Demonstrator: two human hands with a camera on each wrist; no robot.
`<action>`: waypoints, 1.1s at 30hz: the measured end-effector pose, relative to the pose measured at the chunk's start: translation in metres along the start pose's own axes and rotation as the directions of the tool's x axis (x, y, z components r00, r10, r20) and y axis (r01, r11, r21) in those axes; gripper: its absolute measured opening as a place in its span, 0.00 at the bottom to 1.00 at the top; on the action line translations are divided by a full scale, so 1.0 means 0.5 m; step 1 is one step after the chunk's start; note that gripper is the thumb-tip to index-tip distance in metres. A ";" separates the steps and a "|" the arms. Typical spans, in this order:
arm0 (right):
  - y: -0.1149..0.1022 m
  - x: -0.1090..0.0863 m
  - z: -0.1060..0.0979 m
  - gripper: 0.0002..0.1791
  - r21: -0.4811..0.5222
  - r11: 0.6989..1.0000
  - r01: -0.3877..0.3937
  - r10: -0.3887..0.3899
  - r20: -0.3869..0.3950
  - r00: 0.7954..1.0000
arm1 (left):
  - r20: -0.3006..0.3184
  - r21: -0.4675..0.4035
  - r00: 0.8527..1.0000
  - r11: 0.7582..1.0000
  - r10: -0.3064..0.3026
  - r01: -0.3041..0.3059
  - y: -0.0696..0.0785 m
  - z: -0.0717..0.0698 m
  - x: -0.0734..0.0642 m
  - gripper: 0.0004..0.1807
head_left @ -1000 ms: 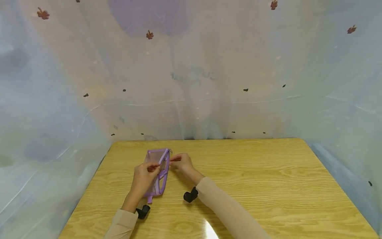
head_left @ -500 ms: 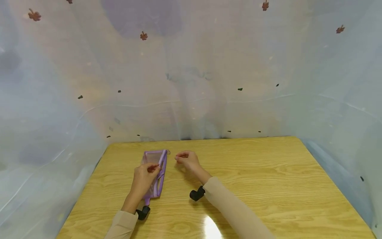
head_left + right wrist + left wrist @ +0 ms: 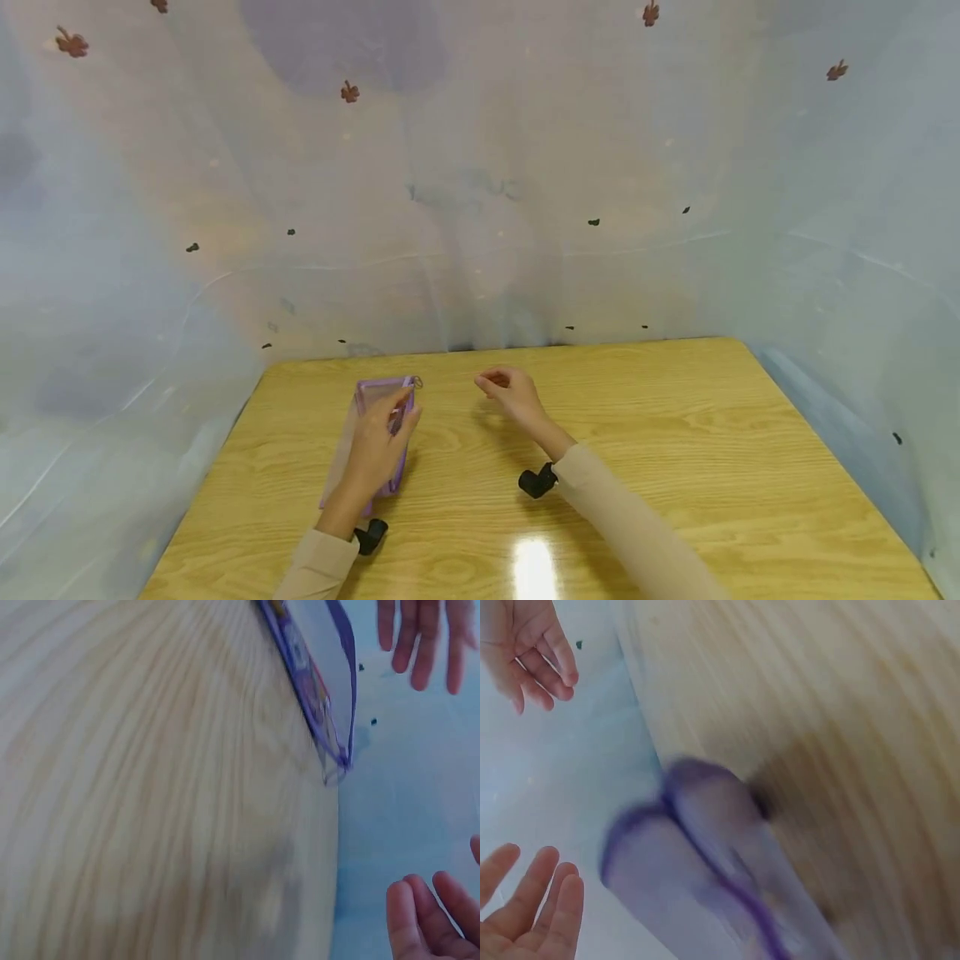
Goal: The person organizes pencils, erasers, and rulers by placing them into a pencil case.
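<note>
A purple-edged, see-through zip pouch (image 3: 375,393) lies at the left of the wooden table. My left hand (image 3: 375,442) is over it in the head view, hiding its middle. In the left wrist view that hand's fingers (image 3: 536,900) are spread and apart from the pouch (image 3: 705,870), which is blurred. My right hand (image 3: 517,402) hovers to the right of the pouch with loosely bent fingers and nothing in them. Through the pouch's side (image 3: 311,682), the right wrist view shows small coloured items, too unclear to name. A small ring hangs at its far corner.
The wooden table (image 3: 637,442) reaches well to the right of both hands. A pale patterned cloth (image 3: 480,167) hangs behind it and at both sides. Black wrist cameras (image 3: 537,481) sit under both wrists.
My right hand has moved from the pouch's edge out to the right. My left hand has let go of the pouch's edge and its fingers have opened; the gap along the pouch's top looks narrower.
</note>
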State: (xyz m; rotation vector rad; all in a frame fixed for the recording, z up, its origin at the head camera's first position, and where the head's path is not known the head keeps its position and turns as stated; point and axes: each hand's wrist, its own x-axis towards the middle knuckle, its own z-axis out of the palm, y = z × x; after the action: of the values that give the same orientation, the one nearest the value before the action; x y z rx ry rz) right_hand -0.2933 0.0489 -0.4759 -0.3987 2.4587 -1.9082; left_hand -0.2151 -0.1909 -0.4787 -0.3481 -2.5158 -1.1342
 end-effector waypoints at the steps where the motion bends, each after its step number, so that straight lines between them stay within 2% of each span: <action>1: -0.001 -0.002 -0.009 0.16 -0.028 1.000 0.012 -0.012 -0.001 1.000 | 0.016 0.007 1.000 1.000 0.013 -0.013 0.002 0.002 0.001 0.28; 6: -0.006 -0.013 -0.053 0.22 -0.189 0.979 0.083 -0.083 0.005 0.996 | 0.102 0.058 0.994 0.997 0.047 -0.053 0.015 0.020 0.013 0.33; 9: -0.002 -0.018 -0.077 0.30 -0.332 0.936 0.115 -0.115 0.020 0.993 | 0.153 0.121 0.987 0.990 0.054 -0.073 0.023 0.035 0.018 0.37; 11: 0.004 -0.022 -0.092 0.35 -0.455 0.882 0.123 -0.124 0.027 0.992 | 0.185 0.167 0.982 0.983 0.046 -0.078 0.028 0.045 0.021 0.39; 13: 0.010 -0.026 -0.107 0.39 -0.571 0.810 0.138 -0.142 0.038 0.989 | 0.206 0.207 0.978 0.975 0.040 -0.083 0.033 0.057 0.023 0.41; 16: 0.022 -0.032 -0.129 0.44 -0.686 0.714 0.140 -0.147 0.048 0.988 | 0.219 0.278 0.976 0.957 0.020 -0.082 0.040 0.073 0.027 0.42; 21: 0.041 -0.043 -0.157 0.48 -0.775 0.616 0.142 -0.131 0.077 0.988 | 0.213 0.381 0.977 0.920 0.006 -0.089 0.048 0.096 0.033 0.45; 24: 0.051 -0.052 -0.170 0.48 -0.799 0.583 0.146 -0.122 0.091 0.988 | 0.212 0.426 0.977 0.900 0.001 -0.093 0.051 0.107 0.035 0.46; 30: 0.065 -0.062 -0.186 0.49 -0.803 0.578 0.142 -0.109 0.096 0.989 | 0.219 0.469 0.975 0.880 -0.036 -0.073 0.053 0.119 0.035 0.48; 33: 0.072 -0.062 -0.192 0.50 -0.817 0.561 0.132 -0.094 0.096 0.991 | 0.231 0.482 0.971 0.874 -0.055 -0.065 0.054 0.121 0.036 0.49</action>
State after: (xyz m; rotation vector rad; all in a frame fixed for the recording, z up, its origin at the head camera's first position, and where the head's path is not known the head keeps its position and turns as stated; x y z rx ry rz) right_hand -0.2855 0.1548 -0.4899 -0.5825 3.2008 -0.5667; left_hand -0.2351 -0.1259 -0.4901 -0.3655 -2.8909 -0.4343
